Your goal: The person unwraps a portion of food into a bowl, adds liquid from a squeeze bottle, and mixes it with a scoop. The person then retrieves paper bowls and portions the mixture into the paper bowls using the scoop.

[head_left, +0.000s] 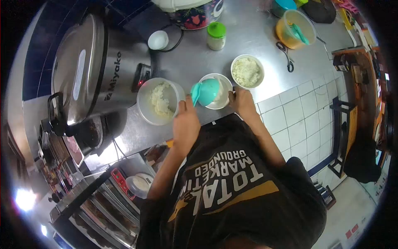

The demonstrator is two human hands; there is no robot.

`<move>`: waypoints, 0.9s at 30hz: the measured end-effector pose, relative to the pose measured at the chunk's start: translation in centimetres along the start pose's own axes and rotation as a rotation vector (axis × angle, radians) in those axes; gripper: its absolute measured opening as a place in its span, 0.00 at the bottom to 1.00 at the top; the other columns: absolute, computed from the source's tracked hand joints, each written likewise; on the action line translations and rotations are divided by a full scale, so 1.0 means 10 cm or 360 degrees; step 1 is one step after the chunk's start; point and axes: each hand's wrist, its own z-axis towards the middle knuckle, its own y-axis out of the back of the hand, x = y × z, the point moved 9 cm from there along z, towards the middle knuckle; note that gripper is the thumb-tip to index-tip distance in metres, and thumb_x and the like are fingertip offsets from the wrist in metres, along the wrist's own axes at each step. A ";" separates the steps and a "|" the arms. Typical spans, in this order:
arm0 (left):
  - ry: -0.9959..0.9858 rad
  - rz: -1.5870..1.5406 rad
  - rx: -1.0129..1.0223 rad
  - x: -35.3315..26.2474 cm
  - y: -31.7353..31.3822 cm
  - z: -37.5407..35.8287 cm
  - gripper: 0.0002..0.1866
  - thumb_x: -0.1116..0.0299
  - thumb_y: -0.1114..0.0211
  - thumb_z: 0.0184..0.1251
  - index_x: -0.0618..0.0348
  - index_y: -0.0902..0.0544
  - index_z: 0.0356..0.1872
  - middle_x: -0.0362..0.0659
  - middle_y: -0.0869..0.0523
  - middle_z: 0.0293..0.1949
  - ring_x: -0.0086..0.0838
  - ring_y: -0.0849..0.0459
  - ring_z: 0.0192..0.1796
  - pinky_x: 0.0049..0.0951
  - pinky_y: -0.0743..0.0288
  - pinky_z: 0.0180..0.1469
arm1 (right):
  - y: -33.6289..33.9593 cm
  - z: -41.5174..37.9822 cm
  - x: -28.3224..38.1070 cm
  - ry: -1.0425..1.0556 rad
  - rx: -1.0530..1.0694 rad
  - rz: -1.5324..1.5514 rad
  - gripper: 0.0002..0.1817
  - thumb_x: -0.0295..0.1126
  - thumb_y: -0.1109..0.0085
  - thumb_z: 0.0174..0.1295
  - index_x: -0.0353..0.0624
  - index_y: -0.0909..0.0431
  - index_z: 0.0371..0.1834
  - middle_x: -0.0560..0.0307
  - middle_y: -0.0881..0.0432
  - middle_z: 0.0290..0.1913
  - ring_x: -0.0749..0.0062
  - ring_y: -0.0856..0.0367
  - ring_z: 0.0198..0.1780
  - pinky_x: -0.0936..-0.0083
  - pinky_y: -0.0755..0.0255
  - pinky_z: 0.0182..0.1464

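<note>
My left hand [186,123] is closed around the handle of a turquoise plastic scoop [208,92], which is tipped over a white bowl [224,101]. Some white rice shows at the scoop's edge, inside the bowl. On the bowl's right rim, my right hand [243,103] grips with its fingers closed. Just left of my left hand stands a clear plastic tub [143,108] partly filled with white rice [161,99]. Beyond my right hand sits another bowl [237,84] filled with rice.
A large Miyako rice cooker [112,70] stands at the left. Farther back are a small white bowl [158,40], a green-lidded jar [216,36] and a flowered container [197,17]. Scissors [287,56] and an orange-tinted tub [286,31] lie right on the steel counter [190,54].
</note>
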 end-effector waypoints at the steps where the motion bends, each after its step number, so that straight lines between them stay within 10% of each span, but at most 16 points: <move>1: -0.0021 0.0010 0.0007 -0.04 -0.08 0.01 0.23 0.75 0.44 0.67 0.70 0.32 0.62 0.63 0.19 0.45 0.59 0.16 0.43 0.48 0.19 0.39 | 0.00 0.00 -0.03 -0.0015 -0.0016 0.0010 0.14 0.36 0.40 0.64 0.32 0.22 0.32 0.32 0.20 0.25 0.37 0.18 0.32 0.48 0.25 0.36; 7: -0.0112 -0.0078 -0.0098 -0.10 0.28 0.10 0.20 0.74 0.41 0.65 0.67 0.29 0.58 0.62 0.18 0.42 0.60 0.16 0.39 0.49 0.19 0.39 | 0.03 -0.02 -0.10 -0.0077 0.0012 0.0313 0.10 0.30 0.41 0.61 0.31 0.21 0.35 0.30 0.20 0.29 0.33 0.19 0.36 0.45 0.26 0.39; 12: -0.0001 0.0231 0.0480 -0.01 -0.18 0.43 0.09 0.71 0.40 0.65 0.65 0.17 0.38 0.62 0.14 0.34 0.60 0.15 0.38 0.51 0.19 0.45 | 0.06 -0.02 -0.05 -0.0137 0.0086 0.0445 0.09 0.28 0.42 0.60 0.31 0.20 0.36 0.28 0.20 0.31 0.33 0.19 0.37 0.46 0.26 0.40; 27: -0.0076 0.0247 0.0610 -0.07 -0.31 0.68 0.13 0.67 0.39 0.65 0.70 0.17 0.37 0.64 0.15 0.37 0.58 0.15 0.44 0.51 0.21 0.50 | 0.15 -0.01 0.12 0.0067 -0.0102 0.0213 0.09 0.28 0.40 0.59 0.31 0.19 0.31 0.30 0.20 0.27 0.32 0.20 0.33 0.48 0.24 0.36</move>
